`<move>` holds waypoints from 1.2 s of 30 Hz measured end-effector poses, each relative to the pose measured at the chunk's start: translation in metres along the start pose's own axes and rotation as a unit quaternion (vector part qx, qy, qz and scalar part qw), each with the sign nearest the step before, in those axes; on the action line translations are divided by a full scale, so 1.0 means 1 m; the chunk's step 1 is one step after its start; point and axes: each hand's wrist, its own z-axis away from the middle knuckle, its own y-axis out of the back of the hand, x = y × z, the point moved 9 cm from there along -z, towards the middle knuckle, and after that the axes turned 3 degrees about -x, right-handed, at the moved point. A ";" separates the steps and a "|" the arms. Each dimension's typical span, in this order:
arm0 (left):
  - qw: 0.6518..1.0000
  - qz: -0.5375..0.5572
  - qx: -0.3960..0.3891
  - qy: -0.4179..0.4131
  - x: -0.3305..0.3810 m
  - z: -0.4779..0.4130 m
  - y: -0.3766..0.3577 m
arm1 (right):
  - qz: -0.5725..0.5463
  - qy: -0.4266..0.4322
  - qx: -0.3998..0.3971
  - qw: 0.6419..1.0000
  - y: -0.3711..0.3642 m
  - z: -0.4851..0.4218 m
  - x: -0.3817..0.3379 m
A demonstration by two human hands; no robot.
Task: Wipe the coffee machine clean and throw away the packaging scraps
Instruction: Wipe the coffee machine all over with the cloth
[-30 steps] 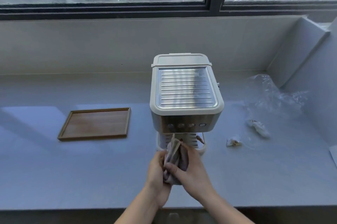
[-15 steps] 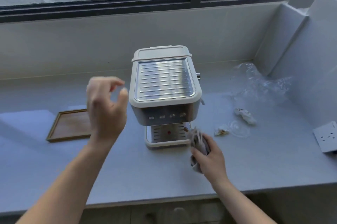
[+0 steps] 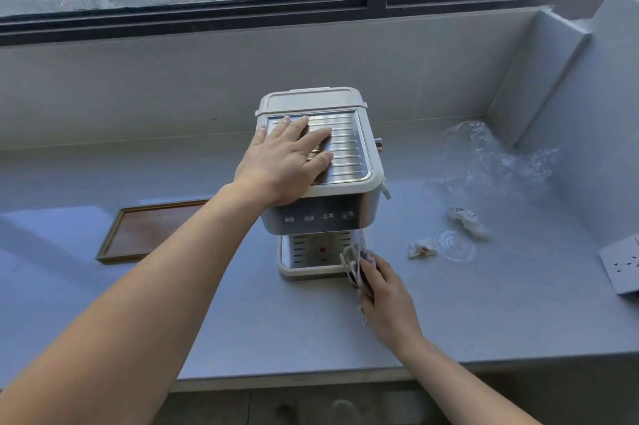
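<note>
the cloth (image 3: pixel 356 263) is mostly hidden inside the right hand (image 3: pixel 385 296), whose fingers are curled closed around it; only a crumpled pale and dark end sticks out, right at the lower right corner of the coffee machine (image 3: pixel 321 182). whether the cloth touches the machine is hard to tell. the left hand (image 3: pixel 283 161) lies flat on the ribbed metal top of the machine, fingers open and spread, holding nothing; it covers the top's left part. the machine stands on the grey counter (image 3: pixel 242 314), near the middle. the drip tray (image 3: pixel 311 257) at its base shows a slotted plate and a small red dot. to the right lie the scraps: a clear plastic bag (image 3: pixel 491 161), crumpled and hard to outline against the counter, a white wrapper (image 3: pixel 466 220), a smaller scrap (image 3: pixel 422 249) and a clear round lid (image 3: pixel 454 246) between them. a wooden tray (image 3: pixel 145 232) to the left holds nothing, and the left forearm covers its right end. a white socket plate (image 3: pixel 622 263) is cut off by the right edge.
</note>
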 end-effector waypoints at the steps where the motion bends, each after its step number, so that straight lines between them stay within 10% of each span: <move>1: 1.000 -0.002 0.000 0.001 0.000 0.000 0.000 | 0.004 0.016 0.000 1.000 0.000 0.004 -0.003; 8: 1.000 0.000 0.007 0.010 -0.002 -0.001 0.001 | -0.088 -0.103 0.035 0.990 0.022 -0.018 0.025; 14: 1.000 -0.008 0.011 0.009 -0.002 -0.001 0.002 | 0.126 0.062 -0.012 0.990 0.012 -0.020 -0.008; 20: 1.000 -0.010 0.018 0.011 -0.003 -0.001 0.003 | 0.124 -0.030 -0.015 0.992 0.030 -0.074 0.007; 26: 1.000 -0.008 0.020 0.010 -0.002 0.000 0.003 | 0.177 0.138 -0.020 0.974 0.007 -0.050 -0.034; 33: 1.000 -0.010 0.022 0.013 -0.002 -0.001 0.002 | 0.172 -0.026 0.015 0.985 0.019 -0.096 -0.023; 36: 1.000 -0.008 0.025 0.010 -0.001 -0.001 0.004 | 0.175 0.116 -0.016 0.977 -0.020 -0.074 -0.058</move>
